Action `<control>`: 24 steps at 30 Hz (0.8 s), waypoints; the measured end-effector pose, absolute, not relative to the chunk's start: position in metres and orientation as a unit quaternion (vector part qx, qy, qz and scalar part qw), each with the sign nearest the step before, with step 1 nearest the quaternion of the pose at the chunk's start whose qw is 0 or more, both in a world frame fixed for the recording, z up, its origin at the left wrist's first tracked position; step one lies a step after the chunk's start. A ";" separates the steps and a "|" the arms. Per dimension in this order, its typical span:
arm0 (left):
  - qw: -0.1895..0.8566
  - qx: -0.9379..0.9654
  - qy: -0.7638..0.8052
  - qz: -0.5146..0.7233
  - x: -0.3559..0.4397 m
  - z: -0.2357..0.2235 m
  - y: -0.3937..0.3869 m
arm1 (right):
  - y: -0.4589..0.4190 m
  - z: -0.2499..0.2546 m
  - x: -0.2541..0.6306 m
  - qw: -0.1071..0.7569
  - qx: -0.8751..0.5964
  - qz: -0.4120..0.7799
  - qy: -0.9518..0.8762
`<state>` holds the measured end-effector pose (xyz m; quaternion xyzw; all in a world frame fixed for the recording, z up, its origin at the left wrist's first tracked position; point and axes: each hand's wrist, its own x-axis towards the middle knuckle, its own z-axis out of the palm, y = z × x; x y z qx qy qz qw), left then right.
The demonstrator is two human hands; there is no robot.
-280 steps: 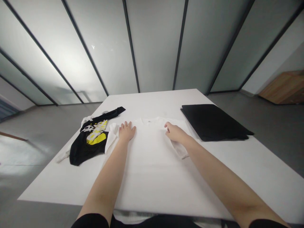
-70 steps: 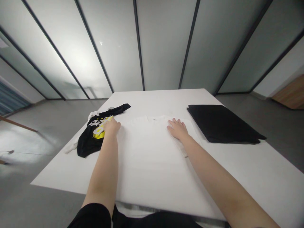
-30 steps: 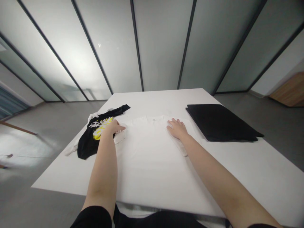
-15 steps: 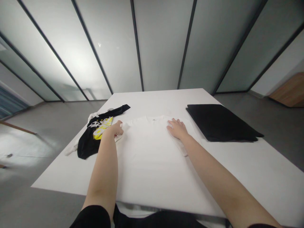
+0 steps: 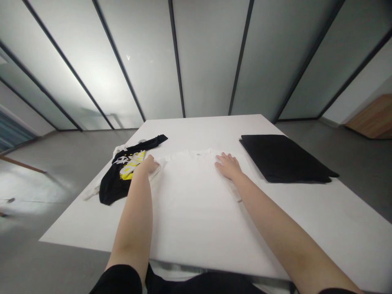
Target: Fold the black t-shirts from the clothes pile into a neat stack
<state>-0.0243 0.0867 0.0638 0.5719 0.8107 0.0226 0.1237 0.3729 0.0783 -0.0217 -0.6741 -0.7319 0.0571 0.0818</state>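
A white T-shirt (image 5: 192, 196) lies spread out on the white table (image 5: 202, 128), its neckline toward the far side. My left hand (image 5: 150, 164) is closed at the shirt's left sleeve, pinching the cloth; the fingertips are partly hidden. On the right shoulder of the shirt, my right hand (image 5: 229, 165) rests flat with its fingers spread. Just left of my left hand lies a crumpled black garment (image 5: 113, 183) with a yellow and white print.
Flat black sheets or folded cloths (image 5: 284, 158) lie stacked on the table's right side. White cloth (image 5: 92, 191) shows under the black garment. Frosted glass panels (image 5: 205, 57) stand beyond the table. A wooden piece (image 5: 372, 118) is at far right.
My left hand has turned slightly, with its fingers closing in on the sleeve, which has shifted a little. My right hand has stayed in place on the shirt.
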 end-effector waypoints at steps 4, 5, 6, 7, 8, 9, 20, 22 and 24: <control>0.187 0.574 0.797 -0.022 -0.025 0.070 0.082 | 0.077 -0.019 0.372 0.079 -0.675 0.060 -0.731; 0.198 0.574 0.795 -0.019 -0.024 0.073 0.081 | 0.077 -0.019 0.371 0.078 -0.676 0.061 -0.730; 0.207 0.572 0.794 -0.013 -0.024 0.075 0.081 | 0.077 -0.018 0.371 0.077 -0.677 0.061 -0.730; 0.216 0.569 0.794 -0.004 -0.024 0.078 0.080 | 0.076 -0.018 0.371 0.076 -0.677 0.062 -0.729; 0.224 0.565 0.794 0.007 -0.024 0.080 0.081 | 0.076 -0.017 0.371 0.075 -0.678 0.062 -0.729; 0.230 0.563 0.794 0.020 -0.023 0.082 0.082 | 0.076 -0.017 0.371 0.074 -0.679 0.062 -0.728; 0.218 0.590 0.777 0.029 -0.016 0.101 0.080 | 0.078 -0.023 0.373 0.080 -0.676 0.057 -0.730; 0.206 0.603 0.770 0.034 -0.011 0.108 0.075 | 0.078 -0.024 0.373 0.082 -0.676 0.055 -0.730; 0.205 0.620 0.756 0.041 -0.002 0.117 0.067 | 0.078 -0.024 0.374 0.083 -0.676 0.058 -0.730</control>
